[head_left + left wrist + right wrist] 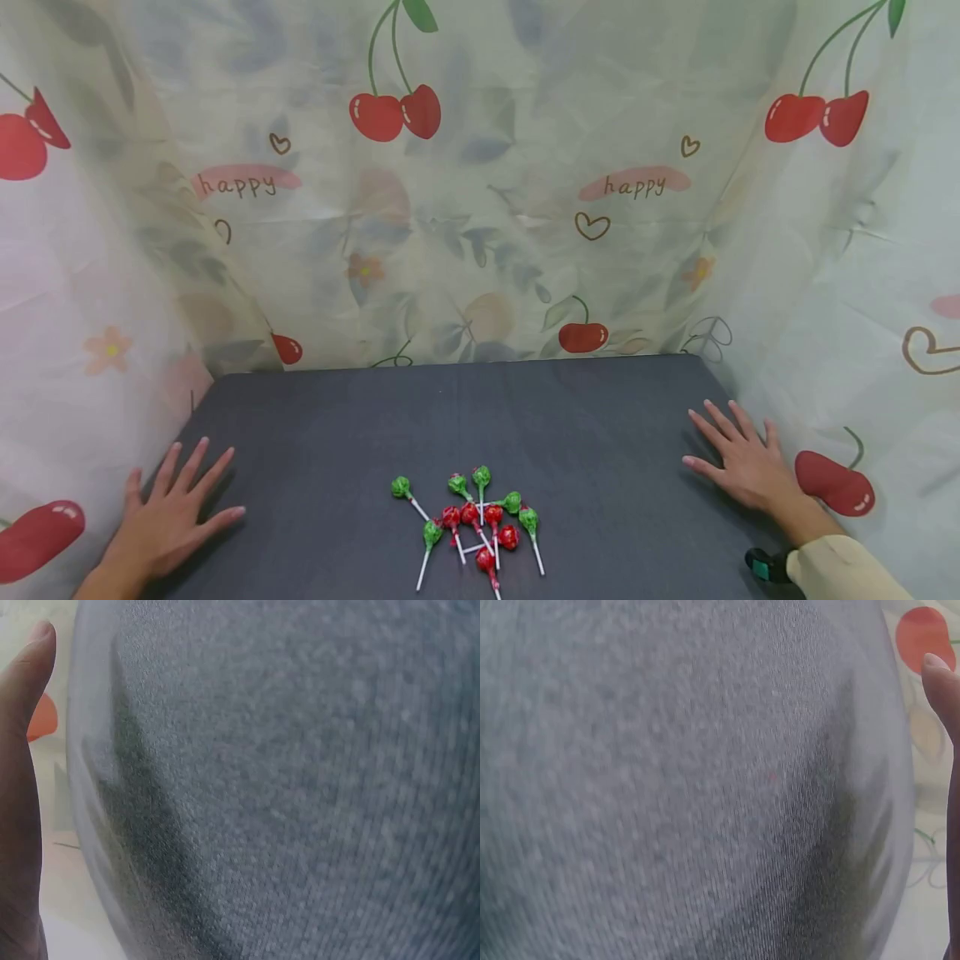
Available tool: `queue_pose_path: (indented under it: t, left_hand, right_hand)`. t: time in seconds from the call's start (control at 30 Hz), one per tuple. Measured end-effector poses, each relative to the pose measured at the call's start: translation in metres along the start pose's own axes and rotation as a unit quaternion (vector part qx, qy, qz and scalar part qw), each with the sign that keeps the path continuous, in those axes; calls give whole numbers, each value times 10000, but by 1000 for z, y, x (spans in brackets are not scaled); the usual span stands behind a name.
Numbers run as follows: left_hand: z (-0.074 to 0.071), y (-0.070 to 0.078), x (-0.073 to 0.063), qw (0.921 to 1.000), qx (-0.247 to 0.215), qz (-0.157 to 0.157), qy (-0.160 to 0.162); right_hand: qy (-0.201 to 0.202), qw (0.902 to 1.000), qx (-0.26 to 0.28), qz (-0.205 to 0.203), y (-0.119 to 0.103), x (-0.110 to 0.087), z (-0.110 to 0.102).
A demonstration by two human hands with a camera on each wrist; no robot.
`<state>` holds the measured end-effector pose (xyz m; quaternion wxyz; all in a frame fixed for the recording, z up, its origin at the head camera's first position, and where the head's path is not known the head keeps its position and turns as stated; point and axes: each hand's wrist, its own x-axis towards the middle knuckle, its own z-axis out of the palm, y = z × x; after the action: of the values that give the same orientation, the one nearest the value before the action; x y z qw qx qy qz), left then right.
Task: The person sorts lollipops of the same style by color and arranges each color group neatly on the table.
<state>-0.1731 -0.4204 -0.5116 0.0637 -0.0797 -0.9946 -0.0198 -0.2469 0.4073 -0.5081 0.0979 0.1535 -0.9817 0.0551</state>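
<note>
Several lollipops lie in a loose group at the front middle of the dark table, some with green wrappers and some with red, all on white sticks. One green lollipop lies at the group's left, another green lollipop at its right. Among the red ones, a red lollipop lies nearest the front. My left hand, fingers spread, is at the table's left edge and holds nothing. Over the right edge, my right hand has its fingers spread too, well apart from the lollipops. Each wrist view shows mostly grey tabletop and a hand's shadow.
A pale curtain printed with cherries, hearts and the word happy surrounds the table at the back and both sides. A dark band with a green face sits at the right wrist, beside a cream sleeve.
</note>
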Motion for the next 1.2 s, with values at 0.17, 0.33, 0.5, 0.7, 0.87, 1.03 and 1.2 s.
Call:
queue_pose_path:
  t: [0.17,0.33,0.5,0.7,0.87,1.03,1.2]
  left_hand:
    - [-1,3,3,9999,20,109,105]
    - [-3,8,5,9996,-30,192,218]
    - [-4,12,8,9991,-283,243,196]
    - [-5,22,12,9975,-520,351,335]
    - [-10,36,16,9945,-850,402,459]
    - [-16,50,20,9898,-1155,484,684]
    - [-22,67,24,9804,-1642,599,904]
  right_hand:
    - [62,10000,-2,-62,-3,2,3]
    - [361,9992,34,-171,-8,5,5]
    - [490,9982,274,-226,-14,7,4]
    - [514,9965,624,-197,-28,10,2]
    - [657,9924,1016,-235,-45,14,0]
    - [841,9871,1318,-336,-62,21,-1]
    - [941,9798,1711,-435,-79,27,-2]
